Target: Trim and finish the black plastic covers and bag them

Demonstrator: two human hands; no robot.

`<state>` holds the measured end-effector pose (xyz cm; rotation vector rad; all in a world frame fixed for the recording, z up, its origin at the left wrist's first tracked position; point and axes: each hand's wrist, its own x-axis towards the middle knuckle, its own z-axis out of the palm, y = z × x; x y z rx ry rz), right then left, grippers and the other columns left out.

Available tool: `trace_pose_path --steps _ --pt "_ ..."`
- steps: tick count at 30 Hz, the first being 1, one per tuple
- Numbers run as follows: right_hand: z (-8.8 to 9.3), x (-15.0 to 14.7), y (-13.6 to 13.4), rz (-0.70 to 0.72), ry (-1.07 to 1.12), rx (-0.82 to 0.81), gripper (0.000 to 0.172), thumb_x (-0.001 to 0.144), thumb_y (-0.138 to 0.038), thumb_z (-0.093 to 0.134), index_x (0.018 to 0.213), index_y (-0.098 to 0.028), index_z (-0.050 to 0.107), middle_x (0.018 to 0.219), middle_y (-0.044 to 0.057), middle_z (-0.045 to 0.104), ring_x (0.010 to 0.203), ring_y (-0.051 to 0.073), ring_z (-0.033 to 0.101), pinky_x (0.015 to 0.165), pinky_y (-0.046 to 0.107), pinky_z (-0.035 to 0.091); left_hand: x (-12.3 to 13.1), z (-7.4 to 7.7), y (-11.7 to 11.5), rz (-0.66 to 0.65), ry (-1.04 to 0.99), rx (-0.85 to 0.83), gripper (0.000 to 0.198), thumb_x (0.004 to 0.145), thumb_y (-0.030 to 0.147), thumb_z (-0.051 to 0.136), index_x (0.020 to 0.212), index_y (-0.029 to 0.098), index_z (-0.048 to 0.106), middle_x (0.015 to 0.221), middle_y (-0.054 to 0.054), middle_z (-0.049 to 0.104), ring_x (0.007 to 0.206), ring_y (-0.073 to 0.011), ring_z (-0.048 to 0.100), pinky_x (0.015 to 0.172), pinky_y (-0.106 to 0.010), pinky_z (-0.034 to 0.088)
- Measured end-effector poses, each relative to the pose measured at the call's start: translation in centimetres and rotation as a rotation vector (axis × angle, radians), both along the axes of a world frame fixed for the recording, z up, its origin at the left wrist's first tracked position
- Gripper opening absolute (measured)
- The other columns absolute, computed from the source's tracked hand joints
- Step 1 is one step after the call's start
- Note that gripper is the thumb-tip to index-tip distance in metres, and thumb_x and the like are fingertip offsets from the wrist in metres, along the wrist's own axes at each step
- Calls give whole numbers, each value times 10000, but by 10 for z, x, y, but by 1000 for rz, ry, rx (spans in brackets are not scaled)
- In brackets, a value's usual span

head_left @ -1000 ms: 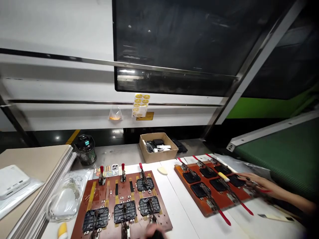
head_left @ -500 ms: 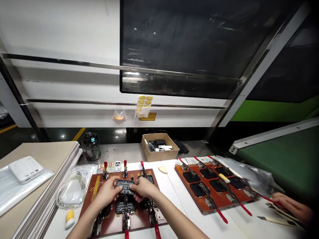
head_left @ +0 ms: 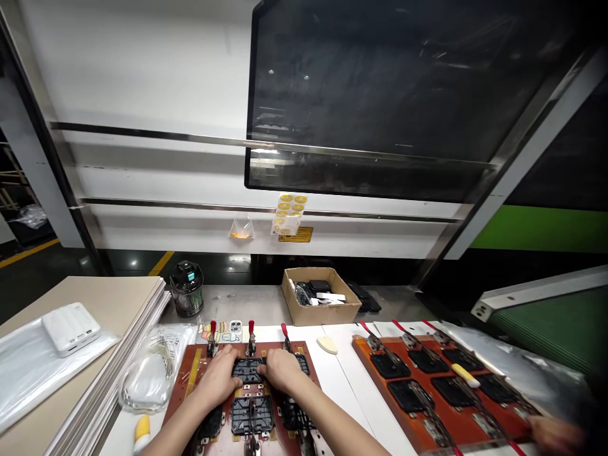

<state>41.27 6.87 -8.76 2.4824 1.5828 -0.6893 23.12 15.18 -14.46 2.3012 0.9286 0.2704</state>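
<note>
Two bare hands, the left hand (head_left: 218, 381) and the right hand (head_left: 283, 370), sit apart at either end of one black plastic frame (head_left: 247, 370). Both press on it from above; whether the fingers grip it cannot be told. The frame lies flat in the far row of a brown fixture board (head_left: 177, 398), near the far edge of the white bench (head_left: 342, 386), just in front of red-handled toggle clamps (head_left: 251, 327). Half a second earlier both hands held it raised above the board; now it is down. Three further black frames (head_left: 251, 415) lie in the near row, partly behind the forearms. Beyond the board is a sticker strip (head_left: 221, 330) with cartoon and phone-camera prints, no words legible. To the right are an orange fixture board (head_left: 375, 373), its black frames (head_left: 389, 365) and a yellow-and-white stick (head_left: 465, 375); a cream foam pad (head_left: 327, 345) lies between the boards. A co-worker's hand (head_left: 555, 436), blurred, shows at the bench's near right corner. Further back stand a cardboard box (head_left: 323, 313) of black and white parts, a black canister (head_left: 187, 288) with a teal label and a white multi-port box (head_left: 70, 328). On the wall panel are a sheet of round yellow stickers (head_left: 289, 206) and a yellow warning label (head_left: 295, 235), its print too small to read.
</note>
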Motion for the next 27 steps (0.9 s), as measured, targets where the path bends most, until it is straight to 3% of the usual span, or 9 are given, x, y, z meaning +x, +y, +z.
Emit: trace_pose_path --steps 6,12,17,27 --pt "15 9 7 -56 -128 117 332 1017 -444 589 1150 -148 664 1116 78 694 1024 206 677 944 433 562 -5 5 -2 -15 -25 -1 370 772 177 742 1127 167 638 1184 -71 622 1138 -259 578 999 -408 454" --pt "24 33 21 -70 -131 236 351 1036 -474 543 1045 -151 681 991 50 706 935 181 685 898 403 570 -2 3 -2 -44 -34 8 587 786 138 695 1353 190 548 1341 -85 567 1207 -249 572 1061 -376 431" --pt "21 35 30 -48 -81 255 348 1028 -478 554 1020 -154 683 999 51 705 957 186 680 918 413 559 2 4 2 -106 -7 32 383 833 243 735 1203 183 659 1195 -80 638 1155 -274 578 1028 -445 454" --pt "18 29 75 79 175 121 326 1013 -454 597 1093 -148 673 1038 48 698 900 171 683 841 368 590 3 7 11 -213 12 75 394 843 336 772 1179 164 659 1182 -83 647 1143 -270 590 1019 -473 472"
